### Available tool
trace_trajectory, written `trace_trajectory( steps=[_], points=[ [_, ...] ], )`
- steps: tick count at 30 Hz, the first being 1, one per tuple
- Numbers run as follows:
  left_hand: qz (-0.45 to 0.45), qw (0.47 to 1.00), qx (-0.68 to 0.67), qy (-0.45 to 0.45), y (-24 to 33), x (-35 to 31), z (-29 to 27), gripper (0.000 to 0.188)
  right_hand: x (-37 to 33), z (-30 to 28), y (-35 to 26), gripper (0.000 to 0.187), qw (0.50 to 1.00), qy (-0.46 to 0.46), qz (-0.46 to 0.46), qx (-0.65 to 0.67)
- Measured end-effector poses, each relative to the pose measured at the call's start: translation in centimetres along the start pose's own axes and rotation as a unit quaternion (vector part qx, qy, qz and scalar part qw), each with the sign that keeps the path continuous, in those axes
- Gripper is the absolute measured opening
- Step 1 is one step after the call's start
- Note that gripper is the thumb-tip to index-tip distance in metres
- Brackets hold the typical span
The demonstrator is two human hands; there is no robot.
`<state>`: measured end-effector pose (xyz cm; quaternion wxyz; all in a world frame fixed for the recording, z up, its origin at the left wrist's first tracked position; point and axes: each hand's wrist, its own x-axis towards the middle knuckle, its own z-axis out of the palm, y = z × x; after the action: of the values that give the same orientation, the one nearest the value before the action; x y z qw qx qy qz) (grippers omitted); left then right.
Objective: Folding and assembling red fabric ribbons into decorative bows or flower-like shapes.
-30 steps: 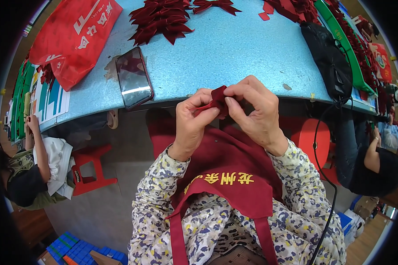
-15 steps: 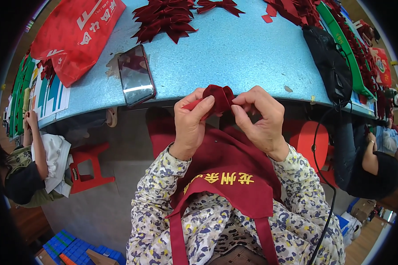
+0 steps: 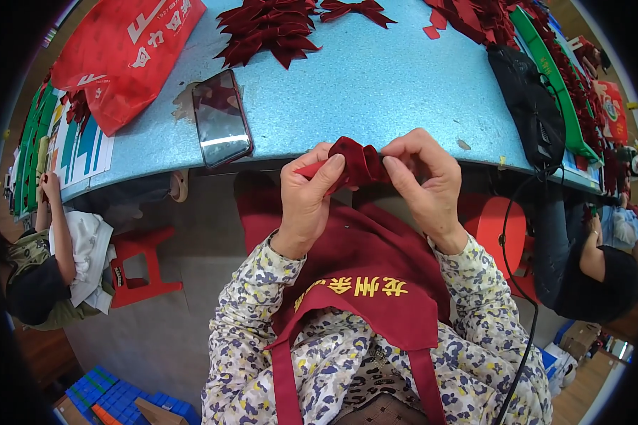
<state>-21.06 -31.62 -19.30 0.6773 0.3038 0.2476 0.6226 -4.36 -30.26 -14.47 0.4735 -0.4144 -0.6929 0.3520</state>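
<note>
A dark red velvet ribbon (image 3: 358,164), folded into loops, is held between my two hands just off the table's near edge. My left hand (image 3: 308,195) pinches its left side between thumb and fingers, with a flat end showing beside the thumb. Thumb and forefinger of my right hand (image 3: 427,185) grip the ribbon's right side. At the far side of the blue table (image 3: 361,92) lie a pile of finished red bows (image 3: 266,32) and one separate bow (image 3: 358,10).
A smartphone (image 3: 222,117) lies near the table edge, by a red plastic bag (image 3: 124,67). On the right are loose red ribbon pieces (image 3: 468,20), a black bag (image 3: 524,99) with a cable and a green tray (image 3: 553,78). People sit on both sides; a red stool (image 3: 143,265) stands left.
My right hand has drawn slightly right and up, stretching the ribbon's folds wider. My left hand keeps its pinch in nearly the same place.
</note>
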Motion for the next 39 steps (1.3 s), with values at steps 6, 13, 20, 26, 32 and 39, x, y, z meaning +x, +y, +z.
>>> trace_trajectory(
  steps=[6,13,20,26,32,39],
  points=[
    [0.006,1.0,0.01,-0.004,-0.1,0.0,-0.2,0.015,0.5,-0.3,-0.4,0.011,0.994,-0.013,-0.072,-0.083],
    [-0.004,1.0,0.027,-0.01,-0.6,0.3,-0.4,0.013,1.1,-0.8,-0.7,0.015,0.985,-0.04,-0.071,-0.149],
    [0.036,0.996,0.067,-0.047,-0.7,0.5,-0.5,0.012,1.4,-0.9,0.1,0.012,0.982,-0.057,-0.089,-0.158],
    [0.009,0.997,0.036,-0.064,-1.2,0.8,-0.7,0.013,1.4,-1.9,0.7,0.005,0.976,-0.108,0.183,0.037],
    [-0.017,0.999,-0.016,-0.04,-1.1,0.7,-0.5,0.013,1.1,-1.5,1.8,0.005,0.949,-0.092,0.222,0.203],
    [0.004,0.999,0.0,-0.049,-1.4,0.8,-0.8,0.013,1.0,-1.8,0.1,0.004,0.996,-0.08,0.031,-0.007]
  ],
)
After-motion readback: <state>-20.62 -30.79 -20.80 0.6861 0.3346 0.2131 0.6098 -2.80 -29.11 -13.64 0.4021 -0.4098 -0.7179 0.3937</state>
